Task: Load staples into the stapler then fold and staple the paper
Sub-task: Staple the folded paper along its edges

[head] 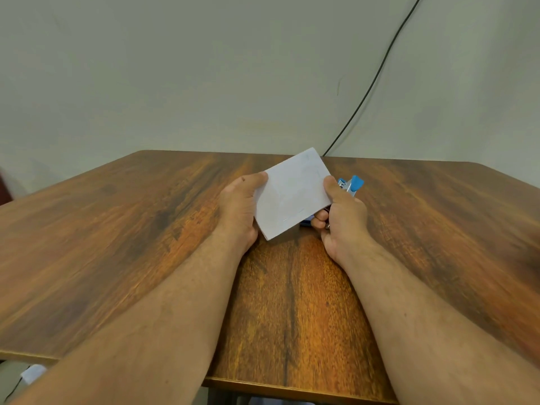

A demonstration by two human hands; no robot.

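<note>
— Right, holding the folded paper [293, 196] above the table [146, 244] with the left hand [238, 209], thumb pinching its left edge. Looks like a faint staple line already near the lower edge, though too small to be sure.

— And the right hand [340, 217]?

— Curled round the blue stapler [350, 185], thumb over the paper's right edge. Tail of the stapler poking out beyond the knuckles; mouth hidden behind the sheet, so cannot tell whether closed on the paper.

— Best way to do the step?

— Probably: keep the layers squared with the left pinch, slide the edge fully into the mouth, squeeze firmly once, straight, without twisting. Keep fingertips away from the spot being stapled.

— Anything around, anything in the way?

— Black cable [380, 71] running down the wall behind the table, well apart. Something pale on the floor at lower left, blurred. Nothing near the hands; only the sheet itself blocking sight of the stapler's mouth.
</note>
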